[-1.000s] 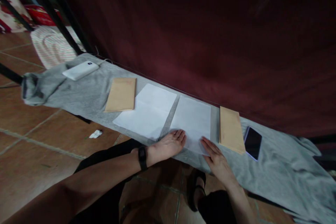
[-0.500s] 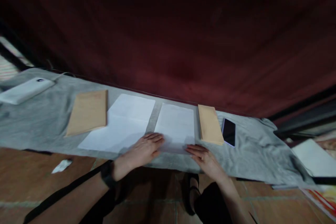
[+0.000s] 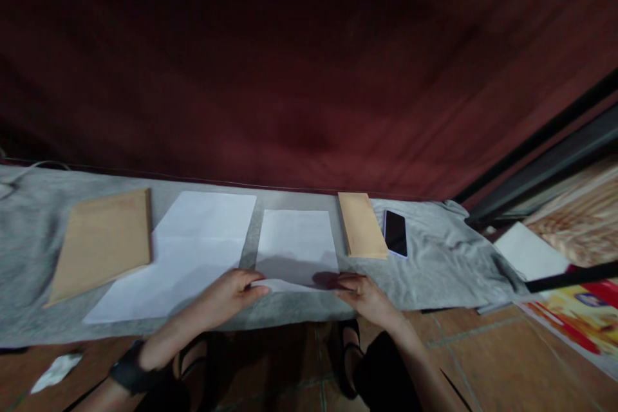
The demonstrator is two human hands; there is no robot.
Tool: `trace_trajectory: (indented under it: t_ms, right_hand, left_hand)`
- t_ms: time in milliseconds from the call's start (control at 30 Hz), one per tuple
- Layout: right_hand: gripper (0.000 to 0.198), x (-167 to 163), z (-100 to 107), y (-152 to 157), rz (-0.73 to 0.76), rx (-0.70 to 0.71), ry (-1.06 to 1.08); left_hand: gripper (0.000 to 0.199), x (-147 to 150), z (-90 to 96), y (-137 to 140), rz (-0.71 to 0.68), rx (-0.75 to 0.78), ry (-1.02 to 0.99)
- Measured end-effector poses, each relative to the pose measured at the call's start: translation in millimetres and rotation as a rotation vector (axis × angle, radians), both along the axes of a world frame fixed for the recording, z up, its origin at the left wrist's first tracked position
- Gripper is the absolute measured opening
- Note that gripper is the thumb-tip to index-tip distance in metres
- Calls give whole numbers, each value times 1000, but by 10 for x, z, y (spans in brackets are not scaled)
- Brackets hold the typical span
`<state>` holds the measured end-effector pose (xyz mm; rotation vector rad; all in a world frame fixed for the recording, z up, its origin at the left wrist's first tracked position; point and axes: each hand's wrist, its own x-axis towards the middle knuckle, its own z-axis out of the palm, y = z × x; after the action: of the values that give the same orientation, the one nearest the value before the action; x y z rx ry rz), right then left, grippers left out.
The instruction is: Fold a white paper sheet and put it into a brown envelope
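Note:
A white sheet of paper (image 3: 297, 238) lies in front of me on a grey cloth, its near edge curled up. My left hand (image 3: 239, 291) pinches the near left corner of that sheet between thumb and fingers. At the near right corner, my right hand (image 3: 360, 296) grips the same raised edge. Larger white paper (image 3: 193, 264) with a faint crease lies flat just left of it. To the right, apart from my fingers, rests a narrow stack of brown envelopes (image 3: 362, 225).
A wide brown envelope stack (image 3: 103, 241) overlaps the larger paper on the left. A phone (image 3: 396, 234) lies right of the narrow envelopes. The grey cloth (image 3: 444, 264) ends at the front edge above a tiled floor. A dark red curtain-like surface (image 3: 299, 109) stands behind.
Both hands have gone from lying flat on the small sheet to gripping its near corners, and that edge is now lifted. The view has swung to the right.

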<state>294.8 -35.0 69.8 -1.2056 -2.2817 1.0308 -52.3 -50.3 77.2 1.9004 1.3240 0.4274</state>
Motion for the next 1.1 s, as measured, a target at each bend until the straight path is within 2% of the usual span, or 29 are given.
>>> trace_trajectory:
  t_ms: [133, 200, 333, 467, 633, 733, 867, 1100]
  right_hand:
    - [35, -28, -14, 36, -160, -73, 27]
    - [35, -52, -9, 58, -209, -76, 55]
    - [33, -80, 18, 73, -162, -109, 108]
    - [34, -78, 5, 68, -181, -132, 95]
    - [26, -48, -59, 82, -178, -136, 102]
    - [32, -35, -103, 104, -189, -171, 64]
    - [38, -53, -178, 158, -232, -117, 30]
    - [33, -157, -181, 233, -328, -20, -88]
  left_hand:
    - [44, -11, 22, 19, 106, -67, -162]
    - [44, -7, -6, 35, 163, -57, -139]
    - [48, 15, -59, 62, 238, -53, -55]
    - [46, 4, -30, 66, 228, -80, -117]
    - [43, -78, 20, 46, 132, -197, -123]
    - [44, -94, 17, 48, 115, -224, -201]
    - [47, -38, -15, 71, 193, -193, -265]
    - [45, 63, -53, 138, 349, -68, -203]
